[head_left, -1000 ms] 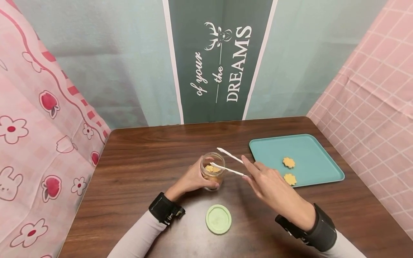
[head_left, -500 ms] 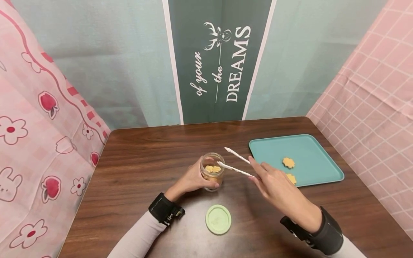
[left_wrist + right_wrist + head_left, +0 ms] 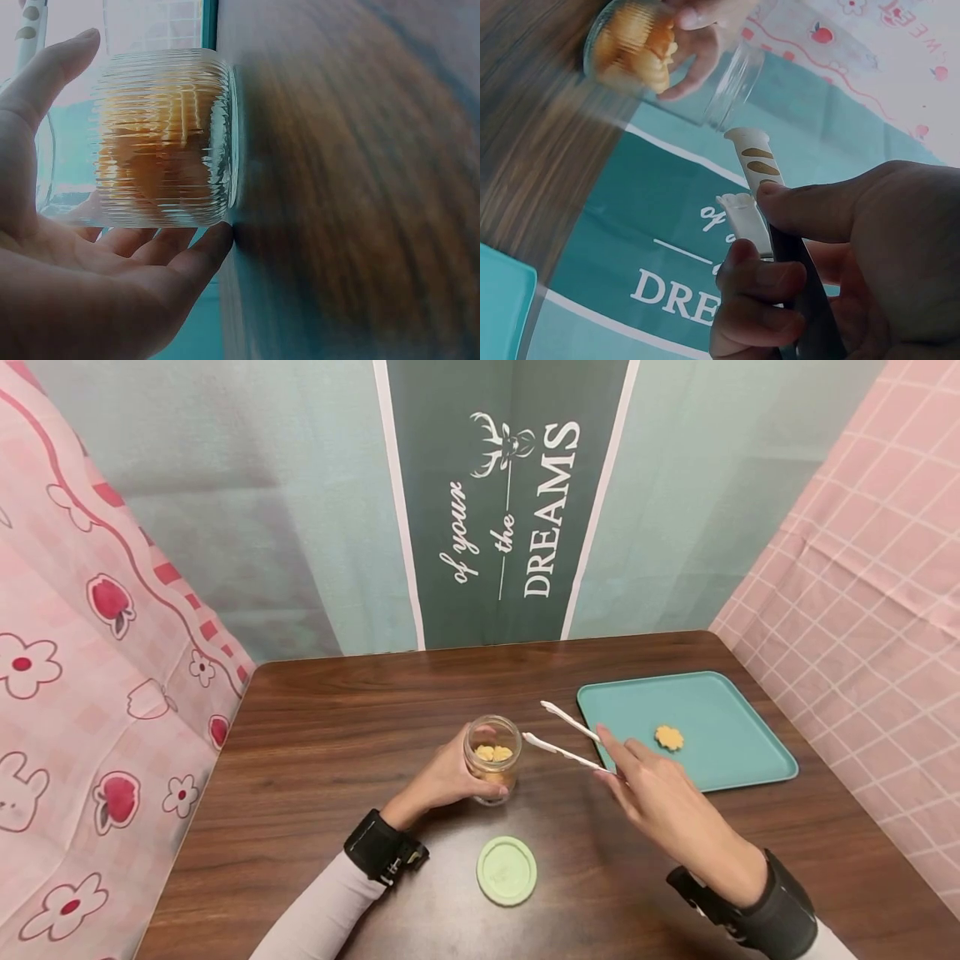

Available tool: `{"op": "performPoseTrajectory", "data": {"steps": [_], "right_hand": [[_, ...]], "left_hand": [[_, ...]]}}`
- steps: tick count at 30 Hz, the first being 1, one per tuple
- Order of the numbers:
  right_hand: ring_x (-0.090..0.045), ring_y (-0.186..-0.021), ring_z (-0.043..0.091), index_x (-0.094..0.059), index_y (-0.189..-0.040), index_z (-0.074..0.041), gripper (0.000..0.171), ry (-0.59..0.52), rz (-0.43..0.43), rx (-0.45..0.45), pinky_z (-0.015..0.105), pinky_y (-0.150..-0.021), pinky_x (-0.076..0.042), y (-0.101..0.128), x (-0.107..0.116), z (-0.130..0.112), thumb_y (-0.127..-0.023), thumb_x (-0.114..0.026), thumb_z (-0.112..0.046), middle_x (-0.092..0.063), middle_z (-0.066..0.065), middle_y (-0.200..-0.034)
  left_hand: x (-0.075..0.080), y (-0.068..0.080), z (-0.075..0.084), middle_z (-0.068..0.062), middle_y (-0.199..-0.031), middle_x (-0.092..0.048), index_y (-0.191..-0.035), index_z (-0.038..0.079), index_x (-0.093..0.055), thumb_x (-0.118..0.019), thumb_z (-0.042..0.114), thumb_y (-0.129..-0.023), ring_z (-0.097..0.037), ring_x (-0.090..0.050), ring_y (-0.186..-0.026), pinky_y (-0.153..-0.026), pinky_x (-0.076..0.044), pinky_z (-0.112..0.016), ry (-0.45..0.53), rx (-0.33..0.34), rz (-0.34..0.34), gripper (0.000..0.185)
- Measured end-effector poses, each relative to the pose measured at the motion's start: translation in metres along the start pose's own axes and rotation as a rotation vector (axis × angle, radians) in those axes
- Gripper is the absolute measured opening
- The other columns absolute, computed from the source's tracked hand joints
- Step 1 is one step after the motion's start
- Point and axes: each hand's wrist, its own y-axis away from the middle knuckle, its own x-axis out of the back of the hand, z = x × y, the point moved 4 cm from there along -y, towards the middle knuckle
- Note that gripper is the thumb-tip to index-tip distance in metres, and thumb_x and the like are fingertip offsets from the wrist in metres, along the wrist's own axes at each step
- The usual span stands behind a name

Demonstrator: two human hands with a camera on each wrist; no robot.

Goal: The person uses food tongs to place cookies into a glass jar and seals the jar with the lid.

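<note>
The right hand (image 3: 660, 797) pinches white plastic tongs (image 3: 570, 739) pointing at the ribbed glass jar (image 3: 492, 758), gripped by the left hand (image 3: 442, 777), with the yellow flower biscuit (image 3: 668, 737) towards the worktop's right edge.

Looked like a staged recording booth, not a real kitchen or home. A dark wood-grain table (image 3: 337, 718) stood boxed in by hung cloths: pink fruit-and-flower fabric (image 3: 82, 677) along its left edge, pink grid fabric (image 3: 862, 585) along the right edge, pale teal sheet w/ a green "of your the DREAMS" banner (image 3: 510, 502) at the far edge. No room walls or furniture visible behind the drapes.
</note>
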Motion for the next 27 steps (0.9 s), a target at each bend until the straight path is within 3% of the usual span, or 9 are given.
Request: {"op": "performPoseTrajectory", "data": {"steps": [11,27], "right_hand": [[-0.037,-0.059,0.002,-0.060,-0.142,0.005,0.067,0.023,-0.030,-0.067,0.023,-0.051,-0.035,0.011,0.005,0.010,-0.082,-0.089,-0.003,-0.050,-0.004,-0.077],[-0.051,-0.061,0.009,-0.060,-0.140,0.010,0.067,0.062,-0.016,-0.123,0.030,-0.050,-0.043,0.036,0.005,0.029,-0.081,-0.088,-0.003,-0.057,0.000,-0.077]], "left_hand": [[0.001,0.001,-0.002,-0.011,-0.140,-0.065,-0.145,0.005,-0.051,-0.101,0.025,-0.069,-0.022,-0.064,-0.123,-0.107,-0.048,-0.040,0.005,0.002,-0.006,0.093],[0.000,0.001,-0.002,-0.014,-0.141,-0.064,-0.145,0.004,-0.051,-0.101,0.022,-0.069,-0.023,-0.063,-0.124,-0.108,-0.047,-0.040,0.019,0.007,-0.015,0.093]]}}
